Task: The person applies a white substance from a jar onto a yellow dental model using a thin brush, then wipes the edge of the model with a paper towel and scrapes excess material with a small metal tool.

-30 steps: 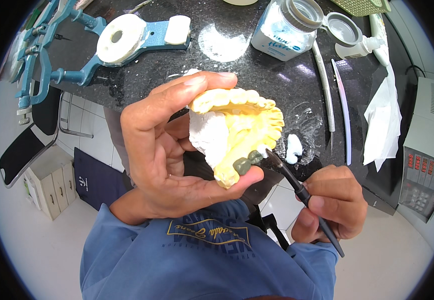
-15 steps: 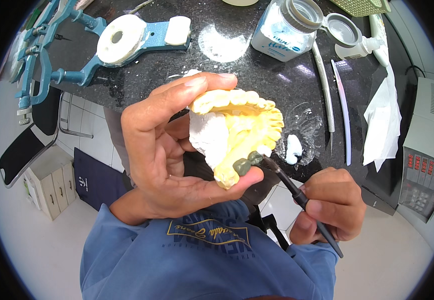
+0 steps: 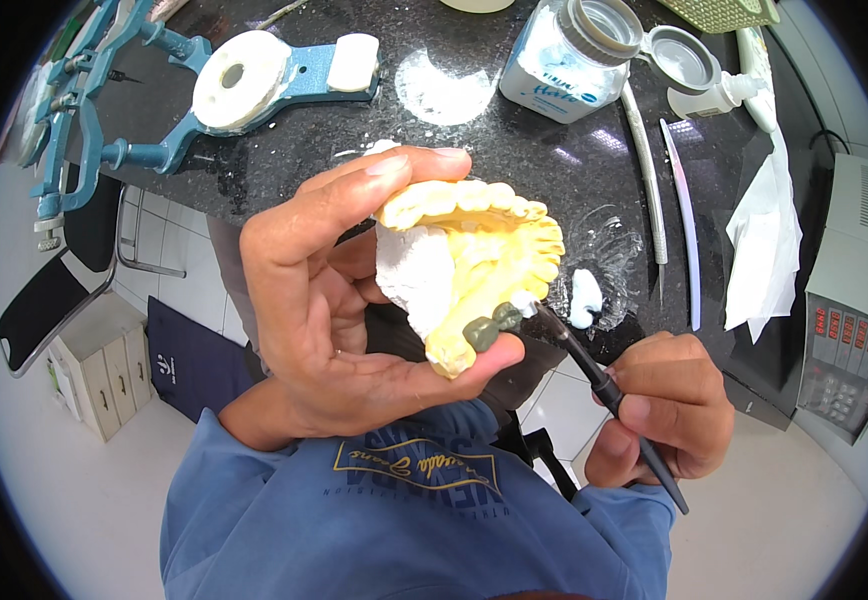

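My left hand (image 3: pixel 314 300) grips a yellow dental cast (image 3: pixel 489 250) with a white plaster base, fingers along its far edge and thumb under its near side. Two dark grey-green crowns (image 3: pixel 492 326) sit on the cast's near side, beside a small white tooth (image 3: pixel 524 303). My right hand (image 3: pixel 669 410) pinches a slim black brush (image 3: pixel 604 392), its tip at or very close to that white tooth. A dab of white paste (image 3: pixel 585 298) lies smeared on the dark counter just beyond the brush.
On the speckled counter (image 3: pixel 434 145) stand a blue articulator (image 3: pixel 289 80) at left and an open powder jar (image 3: pixel 564 75) at the back. Two thin tools, a metal one (image 3: pixel 646 170) and a pale one (image 3: pixel 682 220), lie near a white tissue (image 3: pixel 766 240) at right.
The brush tip has shifted slightly right, from between the dark crown and the white tooth to the white tooth's outer side. The cast stays almost still in my left hand.
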`<action>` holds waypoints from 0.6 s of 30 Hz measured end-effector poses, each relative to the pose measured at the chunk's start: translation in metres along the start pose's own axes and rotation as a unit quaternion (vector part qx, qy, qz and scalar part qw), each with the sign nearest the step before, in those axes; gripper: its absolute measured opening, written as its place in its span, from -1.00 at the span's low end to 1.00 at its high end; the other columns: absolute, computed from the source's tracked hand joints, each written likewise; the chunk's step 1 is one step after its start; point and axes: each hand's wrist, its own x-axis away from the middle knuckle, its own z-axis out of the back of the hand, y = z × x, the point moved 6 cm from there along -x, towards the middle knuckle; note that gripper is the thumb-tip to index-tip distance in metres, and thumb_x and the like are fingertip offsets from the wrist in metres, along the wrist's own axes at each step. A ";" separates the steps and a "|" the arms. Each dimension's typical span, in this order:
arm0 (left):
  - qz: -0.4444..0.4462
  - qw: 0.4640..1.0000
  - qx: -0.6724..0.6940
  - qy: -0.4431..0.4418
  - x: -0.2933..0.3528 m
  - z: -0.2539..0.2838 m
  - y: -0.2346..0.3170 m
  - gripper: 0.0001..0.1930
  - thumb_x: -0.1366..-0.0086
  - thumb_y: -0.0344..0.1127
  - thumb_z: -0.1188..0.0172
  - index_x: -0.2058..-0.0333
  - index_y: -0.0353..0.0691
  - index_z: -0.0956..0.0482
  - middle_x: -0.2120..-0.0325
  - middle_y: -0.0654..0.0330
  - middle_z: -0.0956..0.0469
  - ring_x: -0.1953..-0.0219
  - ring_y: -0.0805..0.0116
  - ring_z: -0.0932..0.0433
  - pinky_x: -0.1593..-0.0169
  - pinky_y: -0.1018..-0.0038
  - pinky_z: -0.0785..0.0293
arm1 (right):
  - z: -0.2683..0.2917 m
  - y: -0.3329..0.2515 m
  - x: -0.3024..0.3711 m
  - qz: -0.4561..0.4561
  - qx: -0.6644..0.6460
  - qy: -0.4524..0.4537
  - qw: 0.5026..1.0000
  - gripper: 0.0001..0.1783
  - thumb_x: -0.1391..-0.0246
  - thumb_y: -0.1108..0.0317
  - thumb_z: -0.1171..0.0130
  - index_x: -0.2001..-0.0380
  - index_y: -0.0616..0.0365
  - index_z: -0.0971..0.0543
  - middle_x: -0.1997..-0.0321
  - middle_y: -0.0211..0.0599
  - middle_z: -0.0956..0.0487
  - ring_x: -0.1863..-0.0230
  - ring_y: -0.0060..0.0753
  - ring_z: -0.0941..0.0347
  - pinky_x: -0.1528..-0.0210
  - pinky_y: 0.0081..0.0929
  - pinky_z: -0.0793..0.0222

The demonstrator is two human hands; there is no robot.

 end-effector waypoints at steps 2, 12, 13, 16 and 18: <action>-0.002 1.000 0.000 0.000 0.000 0.001 0.000 0.01 0.16 -0.31 -0.55 -0.18 -0.31 -0.02 -0.07 -0.23 -0.26 -0.10 0.10 -0.40 -0.05 0.29 -0.53 | -0.001 0.000 0.000 0.000 0.001 -0.005 1.000 -0.82 0.24 0.56 -0.27 0.48 0.20 -0.51 0.58 -0.23 -0.50 0.65 -0.42 -0.43 0.69 -0.62 -0.33; -0.158 0.971 -0.169 -0.064 -0.003 -0.005 0.013 -0.13 0.02 -0.47 -0.41 -0.19 -0.25 -0.04 -0.07 -0.33 -0.20 -0.02 -0.14 -0.44 0.06 0.17 -0.60 | 0.018 0.012 -0.001 -0.062 -0.025 -0.015 0.998 -0.83 0.10 0.51 -0.23 0.36 0.26 -0.54 0.45 -0.24 -0.48 0.59 -0.45 -0.42 0.58 -0.59 -0.33; -0.165 0.969 -0.173 -0.066 -0.001 -0.007 0.015 -0.17 -0.01 -0.48 -0.38 -0.19 -0.26 -0.04 -0.07 -0.33 -0.20 -0.01 -0.15 -0.45 0.07 0.16 -0.60 | 0.017 0.011 0.000 -0.058 -0.031 -0.006 0.998 -0.83 0.12 0.52 -0.24 0.37 0.27 -0.54 0.46 -0.23 -0.49 0.60 -0.44 -0.43 0.58 -0.59 -0.33; -0.139 0.974 -0.163 -0.071 0.006 -0.011 0.016 -0.30 -0.14 -0.51 -0.25 -0.20 -0.24 -0.05 -0.08 -0.31 -0.20 -0.01 -0.17 -0.45 0.07 0.14 -0.60 | 0.015 0.012 0.001 -0.066 -0.041 -0.005 0.997 -0.83 0.15 0.55 -0.23 0.39 0.28 -0.54 0.48 -0.22 -0.52 0.62 -0.44 -0.44 0.57 -0.59 -0.35; -0.121 0.979 -0.155 -0.058 0.009 -0.012 0.015 -0.35 -0.19 -0.51 -0.19 -0.20 -0.20 -0.06 -0.09 -0.28 -0.19 0.00 -0.19 -0.45 0.08 0.12 -0.60 | 0.014 0.013 0.000 -0.077 -0.046 -0.014 0.996 -0.83 0.17 0.56 -0.23 0.40 0.28 -0.54 0.48 -0.22 -0.53 0.62 -0.44 -0.45 0.56 -0.59 -0.35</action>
